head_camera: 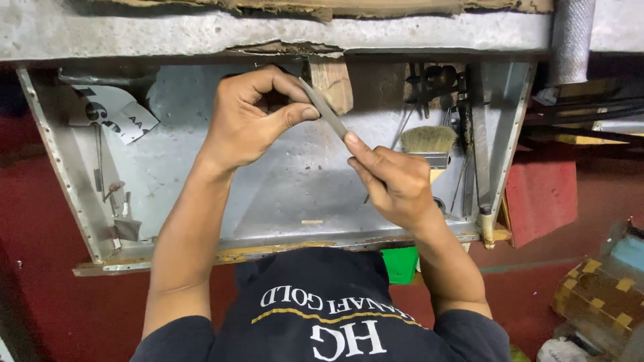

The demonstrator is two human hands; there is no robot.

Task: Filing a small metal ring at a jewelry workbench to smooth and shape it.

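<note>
A wide, shallow metal tray (pixel 201 194), grey and scuffed, opens below the edge of the concrete worktop (pixel 134 30). Most of its floor is bare. Along the tray's right wall lie a flat paintbrush (pixel 429 142) with pale bristles and a cluster of thin dark tools (pixel 436 84). Near the tray's left wall sit a curled white paper scrap (pixel 111 110) and a few small metal bits (pixel 121 201). A wooden block (pixel 332 80) hangs down at the tray's top edge. Outside the tray's right wall stand a red block (pixel 540 198) and, further off, a checked cardboard box (pixel 597 295); a green object (pixel 400 263) shows just under the tray's front rim.

Over the middle of the tray, both hands hold a thin, flat, grey metal file (pixel 324 110), slanted. The left hand (pixel 251 117) has thumb and curled fingers clamped on its upper end, just beside the wooden block. The right hand (pixel 392 177) presses its fingers together on the lower end, partly hiding the paintbrush.
</note>
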